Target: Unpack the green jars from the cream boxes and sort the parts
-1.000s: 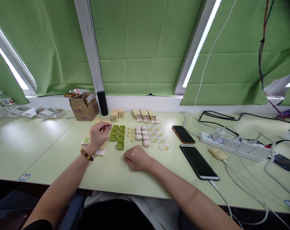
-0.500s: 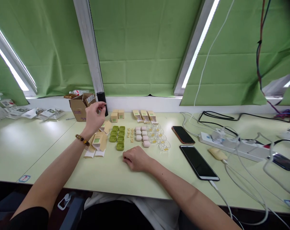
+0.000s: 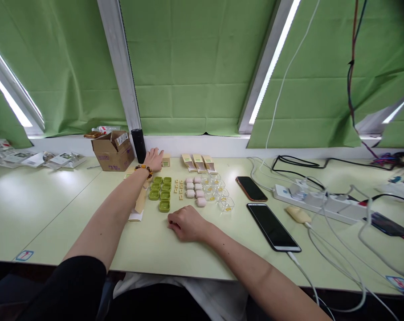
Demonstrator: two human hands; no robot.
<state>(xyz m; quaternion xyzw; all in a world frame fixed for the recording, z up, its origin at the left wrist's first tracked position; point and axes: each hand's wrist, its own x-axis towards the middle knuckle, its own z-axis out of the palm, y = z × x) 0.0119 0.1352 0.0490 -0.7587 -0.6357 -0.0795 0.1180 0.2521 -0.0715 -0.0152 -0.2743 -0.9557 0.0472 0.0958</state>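
Note:
My left hand (image 3: 154, 159), a beaded bracelet on its wrist, reaches to the back of the table. Its fingers are stretched out over the spot beside a small kraft box (image 3: 166, 161); the fingertips' contact is hidden. Beneath that forearm, an open kraft carton (image 3: 140, 201) is partly covered. My right hand (image 3: 187, 224) rests closed on the tabletop, with nothing visible in it. In front of it stand several green square trays (image 3: 165, 205), small yellowish pieces (image 3: 181, 191), pale pink rolls (image 3: 201, 202) and clear cups with yellow spots (image 3: 226, 204).
Three opened kraft cartons (image 3: 198, 163) lie at the back. A brown cardboard box (image 3: 113, 154) and a black cylinder (image 3: 139, 146) stand at the back left. To the right are two phones (image 3: 273, 226), a power strip (image 3: 322, 203) and tangled cables. Plastic-wrapped packets (image 3: 66, 159) lie far left.
My left hand has moved forward and right, from beside the black cylinder to the small boxes, its fingers spreading. My right hand stays in place. The view has shifted slightly.

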